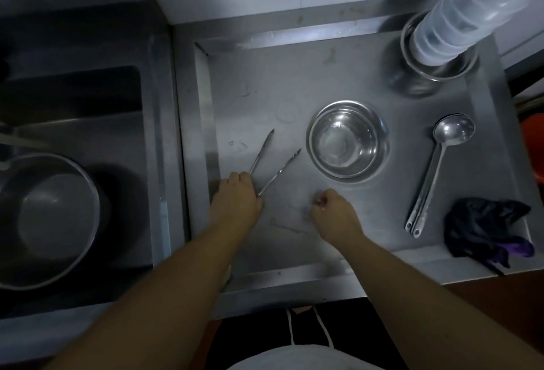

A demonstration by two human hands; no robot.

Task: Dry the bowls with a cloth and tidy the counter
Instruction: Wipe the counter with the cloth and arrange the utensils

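Head view looks straight down on a steel surface [294, 81] with a raised rim. Near its left side the left hand [237, 196] grips the joined end of a pair of metal tongs [272, 160], whose two arms spread apart and point toward the far right. Just to the right, the right hand [332, 207] hovers low over the surface with its fingers curled in; whether it pinches anything is too small to tell. Beyond the hands, at the middle of the surface, stands a stack of steel bowls [347, 140], open side up. Right of the bowls lie two long-handled ladles [435, 172], nested together, cups at the far end. At the near right corner a dark cloth [485, 228] lies crumpled on the rim. At the far right corner, a tall stack of clear plastic containers [459, 10] rises from more steel bowls [435, 72]. Left of the surface, a sink [88, 122] holds a large metal basin [47, 219].
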